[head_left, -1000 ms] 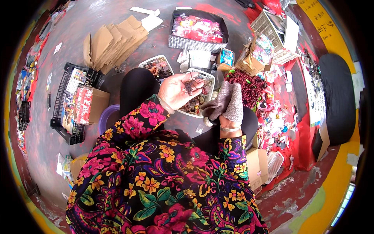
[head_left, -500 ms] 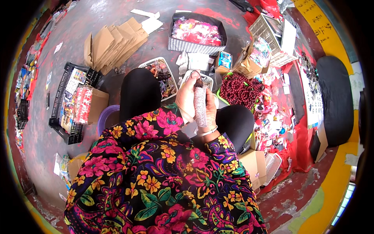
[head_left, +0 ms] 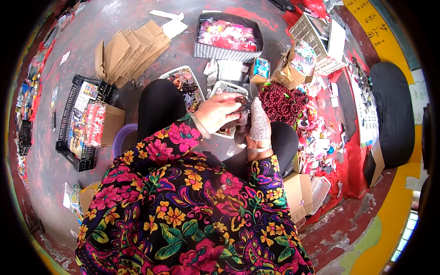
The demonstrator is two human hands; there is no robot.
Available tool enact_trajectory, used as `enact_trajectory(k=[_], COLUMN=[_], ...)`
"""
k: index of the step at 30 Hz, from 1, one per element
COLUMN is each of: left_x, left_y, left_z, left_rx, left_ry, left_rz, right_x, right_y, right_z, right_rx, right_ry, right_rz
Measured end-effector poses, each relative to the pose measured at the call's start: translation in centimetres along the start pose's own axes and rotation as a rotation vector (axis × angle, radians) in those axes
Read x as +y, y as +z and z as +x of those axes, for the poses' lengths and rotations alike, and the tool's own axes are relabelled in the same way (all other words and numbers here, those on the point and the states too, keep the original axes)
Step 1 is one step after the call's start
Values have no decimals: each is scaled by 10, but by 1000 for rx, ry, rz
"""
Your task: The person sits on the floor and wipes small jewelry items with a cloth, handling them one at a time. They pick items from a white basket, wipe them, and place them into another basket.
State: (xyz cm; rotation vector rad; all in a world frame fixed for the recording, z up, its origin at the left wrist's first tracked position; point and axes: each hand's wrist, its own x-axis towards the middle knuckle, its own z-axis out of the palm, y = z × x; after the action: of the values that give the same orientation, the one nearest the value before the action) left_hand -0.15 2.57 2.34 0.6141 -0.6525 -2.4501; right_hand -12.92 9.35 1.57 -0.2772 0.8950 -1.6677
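Note:
My left hand (head_left: pixel 216 113) reaches over a small white basket (head_left: pixel 224 87), palm down, its fingers closed on a dark, thin, stretchy-looking bundle (head_left: pixel 242 111). The bundle spans the gap to my right hand (head_left: pixel 257 143). Along that hand, from the wrist up past the fingers, lies a pale speckled tube-like piece (head_left: pixel 258 120), narrowing toward its top. It covers most of the right hand, so its fingers are largely hidden. Whether the dark bundle comes out of the pale piece I cannot tell. Both hands are between my knees.
Around me stand a white basket of hair-tie-like items (head_left: pixel 188 85), a checked bin of pink packets (head_left: pixel 229 49), a heap of dark red beads (head_left: pixel 283 103), folded cardboard (head_left: pixel 133 50), a black crate (head_left: pixel 75 119) and a purple basin (head_left: pixel 123 137).
The pale piece was upright between both hands; now it lies along the right hand, farther right. My left hand has turned palm down, and more dark material shows between the hands.

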Motion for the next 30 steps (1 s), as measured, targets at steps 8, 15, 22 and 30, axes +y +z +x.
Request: enact_trajectory(k=[8,15,22,30], left_x=[8,17,33,7], left_y=[-18,-35,-34,-11], left_z=[-1,1,-8,-10], left_rx=[72,-23,-34,8], left_ry=[15,-106,-112,-31], left_rz=[16,11,122,363], right_x=[11,-5,-8,4], right_y=[-20,-3,4,0], right_z=[9,6,2,5], right_rx=[8,95,116,-34], right_ry=[-15,153,181,136], right_rz=[21,108,167,-9])
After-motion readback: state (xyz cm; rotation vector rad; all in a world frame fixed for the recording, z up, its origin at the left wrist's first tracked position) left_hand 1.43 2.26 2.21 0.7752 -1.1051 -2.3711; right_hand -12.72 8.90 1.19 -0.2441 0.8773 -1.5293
